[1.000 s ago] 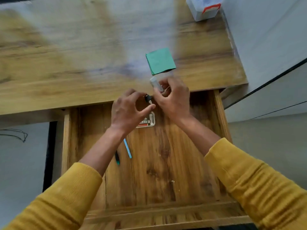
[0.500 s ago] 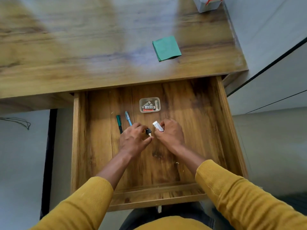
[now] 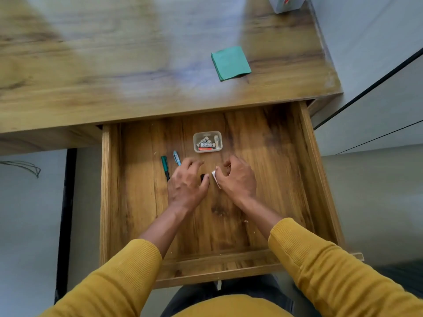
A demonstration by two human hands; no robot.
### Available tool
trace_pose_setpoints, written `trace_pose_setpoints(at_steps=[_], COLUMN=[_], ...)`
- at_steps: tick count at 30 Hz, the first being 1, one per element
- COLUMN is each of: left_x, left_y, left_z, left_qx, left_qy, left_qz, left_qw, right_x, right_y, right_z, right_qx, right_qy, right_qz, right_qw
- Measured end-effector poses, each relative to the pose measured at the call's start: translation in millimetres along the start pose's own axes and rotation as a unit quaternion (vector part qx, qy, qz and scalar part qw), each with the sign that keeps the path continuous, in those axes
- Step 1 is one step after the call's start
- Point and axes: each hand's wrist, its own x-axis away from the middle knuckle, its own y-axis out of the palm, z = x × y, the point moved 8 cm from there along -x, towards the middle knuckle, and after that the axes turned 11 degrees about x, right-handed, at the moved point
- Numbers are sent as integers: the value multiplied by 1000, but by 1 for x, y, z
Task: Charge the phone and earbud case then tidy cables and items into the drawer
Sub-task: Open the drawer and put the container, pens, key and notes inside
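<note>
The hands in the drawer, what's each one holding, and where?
The left hand pinches a small black item, mostly hidden. The right hand grips a white item at its near end.

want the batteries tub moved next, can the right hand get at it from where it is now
Probably yes. The right hand sits just short of the batteries tub in the open drawer, with bare wood between them. But its fingers already pinch a small white item, so it would need to release that first.

The brown wood-grain worktop (image 3: 114, 72) shines with pale light (the reflection is blurred). Right of it is a plain grey wall (image 3: 366, 42) with a thin black line. Below is the grey floor (image 3: 29, 225).
</note>
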Motion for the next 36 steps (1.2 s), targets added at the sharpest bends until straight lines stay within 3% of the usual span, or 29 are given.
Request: trace_pose_setpoints(at_steps=[8,17,27,31,36], left_x=[-93,-197,-219,-223,-223], left_y=[-50,-43,-28,-24,-22], left_z=[67,87,107,109,109], left_qx=[152,276,338,389,428], left_qy=[5,-161,-195,-210,-231], left_qz=[112,47,70,75,76], left_qw=[982,947,918,894,871], right_x=[-86,-210,-248,-258,-256], right_y=[-98,-130,-130,-131,-135], right_z=[-38,-48,-52,-48,-47], right_qx=[-40,29,84,34,-129], right_qy=[-32,-24,27,51,37], right_qz=[128,87,60,33,46], right_qw=[990,996,994,998,990])
